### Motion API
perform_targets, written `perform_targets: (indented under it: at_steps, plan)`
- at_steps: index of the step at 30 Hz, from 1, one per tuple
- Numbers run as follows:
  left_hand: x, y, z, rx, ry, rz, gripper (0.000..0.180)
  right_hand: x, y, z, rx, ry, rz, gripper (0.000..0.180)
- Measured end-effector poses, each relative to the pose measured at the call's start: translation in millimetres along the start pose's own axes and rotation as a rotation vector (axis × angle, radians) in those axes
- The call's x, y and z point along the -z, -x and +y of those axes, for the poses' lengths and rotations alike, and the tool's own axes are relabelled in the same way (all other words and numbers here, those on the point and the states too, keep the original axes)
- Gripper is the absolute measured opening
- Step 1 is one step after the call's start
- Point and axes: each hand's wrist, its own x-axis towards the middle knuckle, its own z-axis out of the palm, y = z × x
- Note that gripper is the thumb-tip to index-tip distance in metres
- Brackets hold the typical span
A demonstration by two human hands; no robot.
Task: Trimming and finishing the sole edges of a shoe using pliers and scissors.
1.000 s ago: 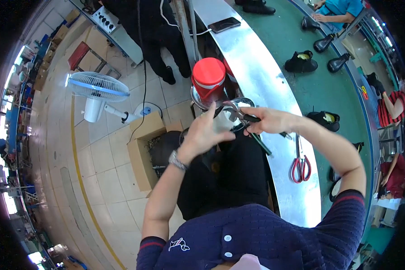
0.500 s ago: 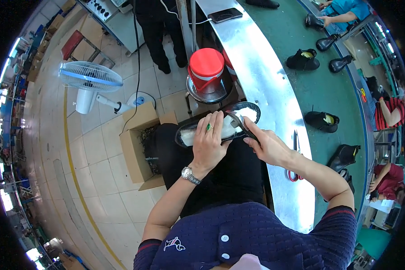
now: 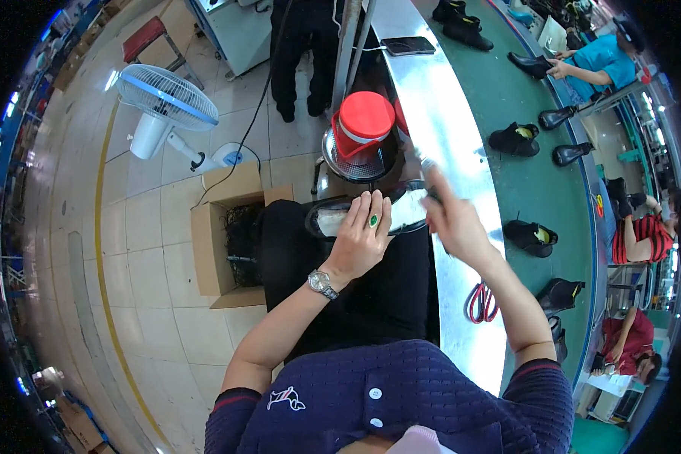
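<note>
A black shoe lies across my lap with its pale underside up. My left hand, with a green-stoned ring, clasps the shoe around its middle. Above the shoe's right end, my right hand is closed around a dark-handled metal hand tool. Motion smears the tool's head, so its exact kind is hard to make out. Red-handled scissors rest on the metal bench beside my right forearm.
The shiny metal bench runs along my right, a phone on it. Beyond, several black shoes stand on a green belt. A red bucket, an open carton and a fan are ahead and left. Other people sit opposite.
My right hand has lifted the tool off the shoe and swung it up and to the right. My left hand stays on the shoe. The view has shifted slightly.
</note>
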Motion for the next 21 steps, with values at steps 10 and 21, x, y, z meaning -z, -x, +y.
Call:
perform_targets:
  at_steps: [10, 21]
  plan:
    - [-1, 0, -2, 0.042, 0.019, 0.013, 0.065, -10, -10, 1, 0.024, 0.058, -0.017, 0.058]
    - [2, 3, 1, 0.096, 0.054, -0.004, 0.065, -11, -9, 13, -0.072, 0.13, -0.095, 0.057]
